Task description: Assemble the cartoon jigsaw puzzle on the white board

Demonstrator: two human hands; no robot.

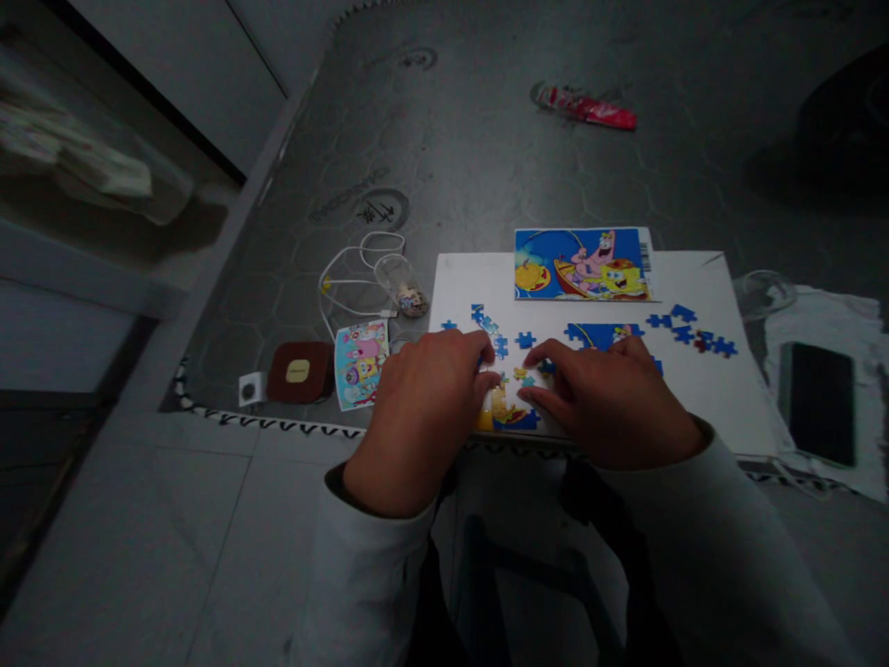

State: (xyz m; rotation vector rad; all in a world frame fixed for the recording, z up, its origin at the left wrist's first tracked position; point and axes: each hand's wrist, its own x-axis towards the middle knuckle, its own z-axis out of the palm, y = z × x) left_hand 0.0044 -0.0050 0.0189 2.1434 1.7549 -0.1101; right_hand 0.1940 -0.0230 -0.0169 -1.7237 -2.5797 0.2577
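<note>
A white board (701,389) lies on the grey mat (486,157) with a partly joined cartoon jigsaw on it. My left hand (423,408) and my right hand (604,398) rest side by side at the board's near edge, fingers curled and pressing down on a joined patch of yellow and blue puzzle pieces (506,408). Another joined patch (597,333) lies just behind my right hand. Loose blue pieces (687,329) are scattered right and left (486,322). The reference picture (582,264) lies at the board's far edge.
Left of the board lie a white cable (354,269), a small clear bag (403,283), a cartoon card (359,363), a brown pad (298,371) and a white cube charger (250,389). A phone (820,400) on white cloth lies at right. A red wrapper (587,106) lies far back.
</note>
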